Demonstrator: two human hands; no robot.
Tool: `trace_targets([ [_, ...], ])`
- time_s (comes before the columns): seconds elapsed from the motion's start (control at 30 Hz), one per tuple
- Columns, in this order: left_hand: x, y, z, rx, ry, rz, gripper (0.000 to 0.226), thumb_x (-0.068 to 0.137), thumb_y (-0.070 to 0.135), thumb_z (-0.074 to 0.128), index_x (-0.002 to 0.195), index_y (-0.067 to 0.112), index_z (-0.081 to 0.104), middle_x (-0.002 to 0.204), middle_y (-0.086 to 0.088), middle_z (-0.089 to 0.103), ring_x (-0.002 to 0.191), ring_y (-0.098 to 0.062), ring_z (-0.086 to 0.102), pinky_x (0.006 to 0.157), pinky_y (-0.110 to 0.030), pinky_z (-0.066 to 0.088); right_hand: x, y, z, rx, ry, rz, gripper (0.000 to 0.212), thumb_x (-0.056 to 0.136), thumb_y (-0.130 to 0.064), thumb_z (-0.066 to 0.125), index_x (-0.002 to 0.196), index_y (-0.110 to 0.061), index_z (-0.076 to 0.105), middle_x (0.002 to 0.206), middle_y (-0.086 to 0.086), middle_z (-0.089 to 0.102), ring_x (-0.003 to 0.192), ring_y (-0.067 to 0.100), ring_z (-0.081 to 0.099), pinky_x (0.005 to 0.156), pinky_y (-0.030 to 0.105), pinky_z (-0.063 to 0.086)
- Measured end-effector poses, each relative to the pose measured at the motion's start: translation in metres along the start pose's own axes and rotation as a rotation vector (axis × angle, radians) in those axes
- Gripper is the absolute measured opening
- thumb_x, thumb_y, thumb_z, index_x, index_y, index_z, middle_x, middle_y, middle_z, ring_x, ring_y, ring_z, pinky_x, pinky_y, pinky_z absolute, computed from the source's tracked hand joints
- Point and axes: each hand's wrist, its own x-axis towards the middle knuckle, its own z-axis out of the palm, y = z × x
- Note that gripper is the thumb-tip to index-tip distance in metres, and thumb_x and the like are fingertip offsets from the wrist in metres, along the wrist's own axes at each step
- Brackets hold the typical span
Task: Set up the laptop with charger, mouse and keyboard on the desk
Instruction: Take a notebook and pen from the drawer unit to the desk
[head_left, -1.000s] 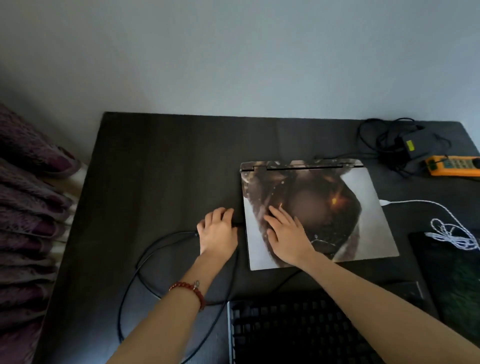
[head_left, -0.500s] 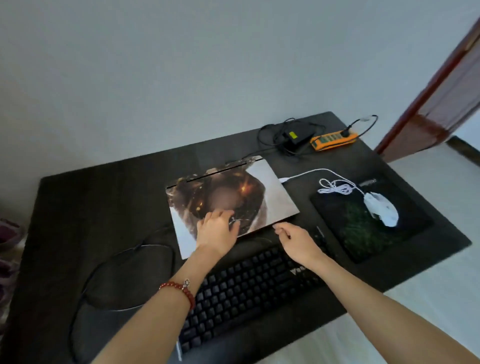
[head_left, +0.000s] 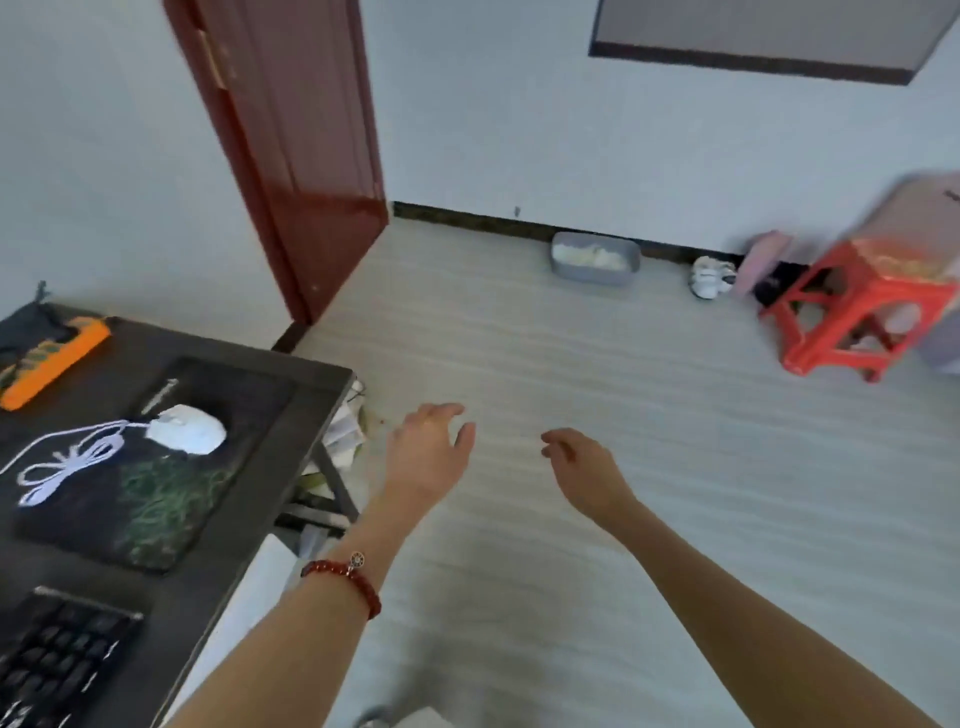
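Both hands empty: left hand open, fingers spread; right hand loose, fingers curled, grasping nothing. Both hang over floor, off desk. Laptop not in view. Mouse sits on mouse pad, white cable bundled beside it; keyboard at near edge; orange power strip at far side. Judgement: you face away from desk, so turn head toward it before reaching; keep arms clear of desk corner; untangle cable slowly
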Motion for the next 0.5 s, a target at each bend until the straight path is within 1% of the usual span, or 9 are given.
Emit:
trace_targets([
  [0.07, 0.024, 0.055, 0.037, 0.018, -0.066, 0.092, 0.035, 0.092, 0.032, 0.049, 0.122, 0.016, 0.057, 0.125, -0.009, 0.059, 0.116, -0.027, 0.053, 0.099, -0.041, 0.041, 0.002, 0.044, -0.049, 0.034, 0.093, 0.101, 0.031, 0.095, -0.014, 0.039, 0.12, -0.012, 0.056, 0.117, 0.01, 0.065, 0.109, 0.026, 0.058, 0.091, 0.032, 0.045],
  [0.1, 0.042, 0.093, 0.063, 0.028, -0.111, 0.166, 0.035, 0.092, 0.032, 0.048, 0.122, 0.017, 0.056, 0.124, -0.008, 0.059, 0.115, -0.026, 0.053, 0.098, -0.041, 0.042, 0.003, 0.074, -0.08, 0.058, 0.156, 0.169, 0.031, 0.095, -0.015, 0.038, 0.121, -0.012, 0.055, 0.118, 0.01, 0.064, 0.11, 0.026, 0.058, 0.092, 0.032, 0.044],
  [0.23, 0.093, 0.206, 0.15, 0.006, -0.242, 0.35, 0.035, 0.092, 0.031, 0.049, 0.121, 0.016, 0.057, 0.124, -0.009, 0.059, 0.116, -0.027, 0.053, 0.096, -0.044, 0.043, 0.008, 0.164, -0.17, 0.105, 0.313, 0.34, 0.032, 0.095, -0.016, 0.037, 0.122, -0.013, 0.054, 0.12, 0.01, 0.064, 0.111, 0.027, 0.057, 0.091, 0.033, 0.045],
  [0.3, 0.119, 0.267, 0.201, -0.002, -0.306, 0.427, 0.034, 0.092, 0.03, 0.05, 0.122, 0.015, 0.057, 0.125, -0.009, 0.058, 0.116, -0.028, 0.053, 0.096, -0.043, 0.042, 0.017, 0.214, -0.218, 0.117, 0.391, 0.412, 0.032, 0.094, -0.014, 0.038, 0.122, -0.012, 0.055, 0.12, 0.011, 0.063, 0.111, 0.027, 0.056, 0.09, 0.031, 0.044],
  [0.43, 0.173, 0.357, 0.276, -0.03, -0.361, 0.51, 0.034, 0.091, 0.031, 0.051, 0.121, 0.016, 0.057, 0.126, -0.009, 0.057, 0.116, -0.028, 0.052, 0.096, -0.043, 0.042, 0.054, 0.284, -0.304, 0.138, 0.477, 0.493, 0.032, 0.094, -0.012, 0.038, 0.121, -0.01, 0.055, 0.122, 0.012, 0.062, 0.114, 0.027, 0.055, 0.09, 0.027, 0.042],
  [0.5, 0.21, 0.415, 0.32, -0.03, -0.406, 0.553, 0.034, 0.091, 0.032, 0.051, 0.12, 0.016, 0.057, 0.126, -0.009, 0.057, 0.116, -0.028, 0.052, 0.097, -0.043, 0.042, 0.078, 0.325, -0.359, 0.145, 0.529, 0.549, 0.032, 0.094, -0.012, 0.038, 0.121, -0.01, 0.055, 0.122, 0.012, 0.062, 0.113, 0.027, 0.055, 0.091, 0.028, 0.042],
])
